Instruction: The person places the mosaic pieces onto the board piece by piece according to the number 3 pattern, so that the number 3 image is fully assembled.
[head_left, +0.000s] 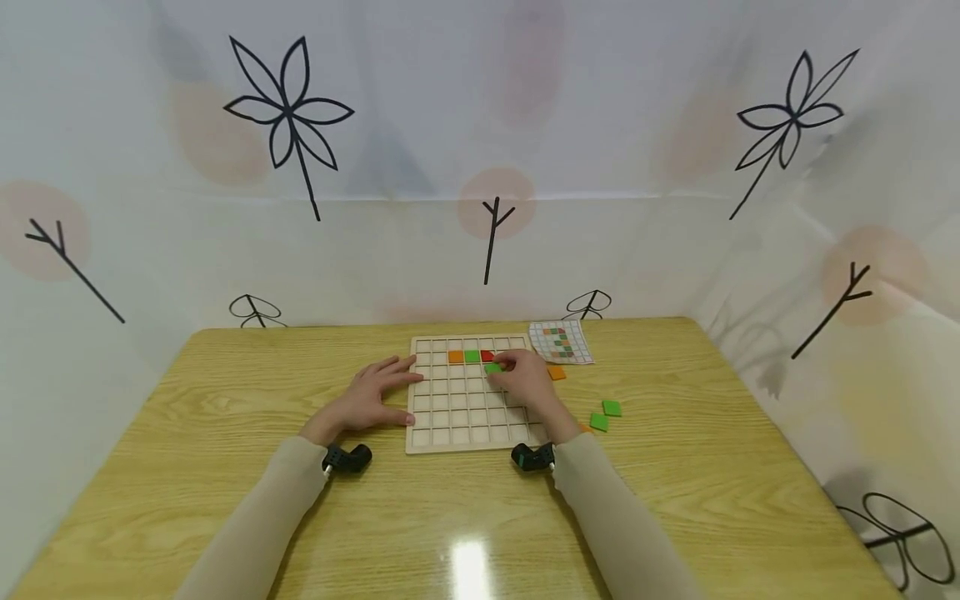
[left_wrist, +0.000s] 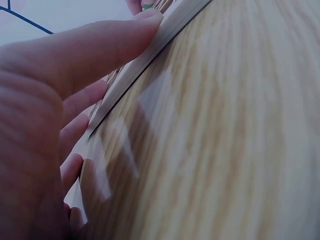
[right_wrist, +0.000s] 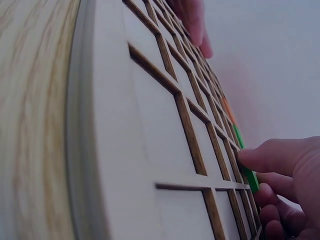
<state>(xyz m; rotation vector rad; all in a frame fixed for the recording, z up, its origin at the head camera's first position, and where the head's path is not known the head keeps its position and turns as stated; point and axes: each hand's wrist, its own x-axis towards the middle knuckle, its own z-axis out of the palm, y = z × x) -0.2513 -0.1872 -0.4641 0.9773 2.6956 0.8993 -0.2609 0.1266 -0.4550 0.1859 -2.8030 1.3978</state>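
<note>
Wooden desk (head_left: 390, 533), seen from where I am standing: a pale gridded board (head_left: 438, 419) is lying flat toward the desk's far edge, roughly midway between its left and right edges.

Left hand (head_left: 369, 395): released, fingers spread and straight; it is resting at the board's left edge, the thumb pressing on the rim toward the near left corner, the fingertips reaching over the frame.

Right hand (head_left: 528, 382): grasping; thumb and fingers are pinching a green tile (head_left: 492, 368) over the board, toward its far right corner. Whether that tile is touching the grid I cannot tell.

Just beyond it, in the second row from the board's far edge, three tiles are sitting side by side: an orange square (head_left: 456, 357), a green square (head_left: 472, 357) and a red square (head_left: 487, 356), the last partly covered by fingers.

A printed sheet (head_left: 577, 346) with a coloured grid pattern is lying just beside the board's far right corner. Off the board's right edge, a loose orange tile (head_left: 557, 373) is lying near the sheet; two loose green tiles (head_left: 612, 408) are lying farther toward the desk's right edge. Another orange piece (head_left: 587, 428) is showing partly behind the right wrist.
</note>
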